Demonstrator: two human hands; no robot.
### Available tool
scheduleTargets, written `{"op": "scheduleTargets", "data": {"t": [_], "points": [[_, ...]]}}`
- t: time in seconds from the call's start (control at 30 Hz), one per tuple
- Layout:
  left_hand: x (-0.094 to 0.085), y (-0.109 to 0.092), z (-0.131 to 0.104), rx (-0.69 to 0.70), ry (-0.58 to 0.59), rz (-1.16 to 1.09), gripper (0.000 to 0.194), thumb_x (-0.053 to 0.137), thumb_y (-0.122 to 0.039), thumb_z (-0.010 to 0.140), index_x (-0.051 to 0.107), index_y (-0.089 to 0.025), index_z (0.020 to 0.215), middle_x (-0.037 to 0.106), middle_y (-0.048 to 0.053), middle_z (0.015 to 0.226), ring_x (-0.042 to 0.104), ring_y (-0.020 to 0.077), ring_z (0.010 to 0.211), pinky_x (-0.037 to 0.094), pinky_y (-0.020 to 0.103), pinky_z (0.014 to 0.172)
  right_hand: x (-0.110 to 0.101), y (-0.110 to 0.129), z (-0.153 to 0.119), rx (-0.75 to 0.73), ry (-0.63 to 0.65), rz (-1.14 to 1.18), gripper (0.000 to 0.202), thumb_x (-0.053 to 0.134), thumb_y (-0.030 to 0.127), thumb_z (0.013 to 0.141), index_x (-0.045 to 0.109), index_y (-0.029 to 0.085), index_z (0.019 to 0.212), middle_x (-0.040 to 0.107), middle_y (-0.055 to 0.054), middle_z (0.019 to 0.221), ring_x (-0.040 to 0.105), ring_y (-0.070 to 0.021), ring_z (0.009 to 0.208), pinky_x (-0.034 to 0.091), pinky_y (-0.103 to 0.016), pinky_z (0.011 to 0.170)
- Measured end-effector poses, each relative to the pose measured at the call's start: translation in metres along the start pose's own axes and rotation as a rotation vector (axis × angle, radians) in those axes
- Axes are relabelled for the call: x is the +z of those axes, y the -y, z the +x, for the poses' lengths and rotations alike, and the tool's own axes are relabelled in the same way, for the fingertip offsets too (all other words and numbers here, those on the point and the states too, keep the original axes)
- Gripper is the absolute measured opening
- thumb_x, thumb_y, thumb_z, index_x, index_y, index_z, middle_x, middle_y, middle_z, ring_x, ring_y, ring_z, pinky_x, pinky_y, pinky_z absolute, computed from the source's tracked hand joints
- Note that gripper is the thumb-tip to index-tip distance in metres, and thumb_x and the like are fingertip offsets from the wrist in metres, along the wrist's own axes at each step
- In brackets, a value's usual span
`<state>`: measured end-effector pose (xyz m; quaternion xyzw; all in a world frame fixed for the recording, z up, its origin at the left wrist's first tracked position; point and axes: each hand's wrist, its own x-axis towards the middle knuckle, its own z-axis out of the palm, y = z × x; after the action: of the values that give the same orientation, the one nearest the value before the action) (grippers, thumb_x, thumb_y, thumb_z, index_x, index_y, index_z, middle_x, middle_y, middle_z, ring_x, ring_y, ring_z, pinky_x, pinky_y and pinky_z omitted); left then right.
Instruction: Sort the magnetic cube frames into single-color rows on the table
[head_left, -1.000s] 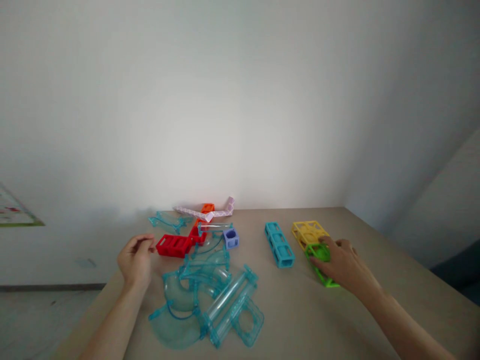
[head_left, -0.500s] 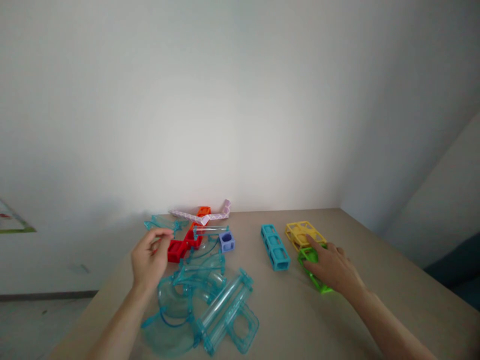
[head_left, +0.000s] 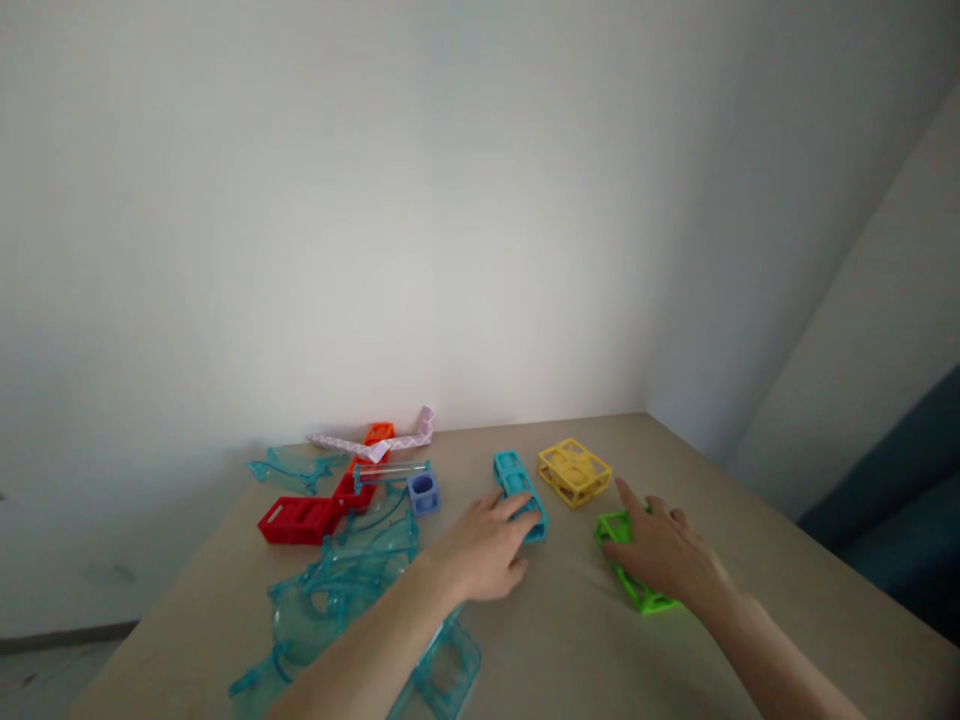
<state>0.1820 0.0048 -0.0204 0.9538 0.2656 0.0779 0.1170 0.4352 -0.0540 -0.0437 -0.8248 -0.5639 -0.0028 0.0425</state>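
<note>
My left hand [head_left: 484, 548] reaches over the near end of the light-blue block frame [head_left: 517, 485], its fingers spread and touching or just above it. Over the green block frame [head_left: 643, 592] lies my right hand [head_left: 660, 545], fingers apart, covering much of that piece. The yellow block frame [head_left: 574, 470] rests behind, between the blue and green ones, with no hand on it.
Clear teal track pieces [head_left: 307, 620] spread across the left, partly under my left forearm. Behind them are a red block piece [head_left: 300, 521], a small purple cube [head_left: 424, 493] and a lilac patterned strip [head_left: 376, 449]. A wall bounds the table [head_left: 555, 640] at the back.
My left hand has moved right, from beside the red blocks to the light-blue frame. My right hand stays at the green frame, which now lies farther from the yellow one. The view has shifted right.
</note>
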Motion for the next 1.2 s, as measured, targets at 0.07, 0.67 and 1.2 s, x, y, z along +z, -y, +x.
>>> {"op": "scheduleTargets", "data": {"t": [0.07,0.67,1.2], "points": [[0.002,0.003,0.000,-0.008,0.016,-0.011,0.063,0.056,-0.029,0.083,0.042,-0.018,0.144,0.034,0.014,0.156,0.037,0.0315,0.140,0.036,0.046,0.112,-0.002,-0.007,0.001,0.023,0.034,-0.012,0.083,0.058,0.046,0.078,0.031,0.019,0.152,0.052,-0.024,0.134,0.055,-0.0448,0.115,0.045,-0.053,0.086],[0.003,0.003,0.001,0.007,0.069,-0.018,0.075,0.058,-0.022,0.077,0.034,-0.017,0.148,0.028,0.014,0.159,0.037,0.0291,0.141,0.036,0.043,0.113,0.009,0.035,0.065,-0.238,-0.024,-0.033,0.054,0.046,0.033,0.095,0.039,0.021,0.148,0.066,-0.019,0.115,0.063,-0.0317,0.106,0.045,-0.041,0.088],[0.002,0.000,0.013,-0.042,0.064,-0.101,0.077,0.060,-0.020,0.071,0.038,-0.010,0.145,0.026,0.017,0.159,0.045,0.0310,0.135,0.041,0.038,0.110,-0.005,0.012,0.068,-0.163,0.002,-0.025,0.048,0.042,0.023,0.094,0.047,0.019,0.142,0.061,-0.018,0.125,0.062,-0.0340,0.111,0.045,-0.046,0.090]]}}
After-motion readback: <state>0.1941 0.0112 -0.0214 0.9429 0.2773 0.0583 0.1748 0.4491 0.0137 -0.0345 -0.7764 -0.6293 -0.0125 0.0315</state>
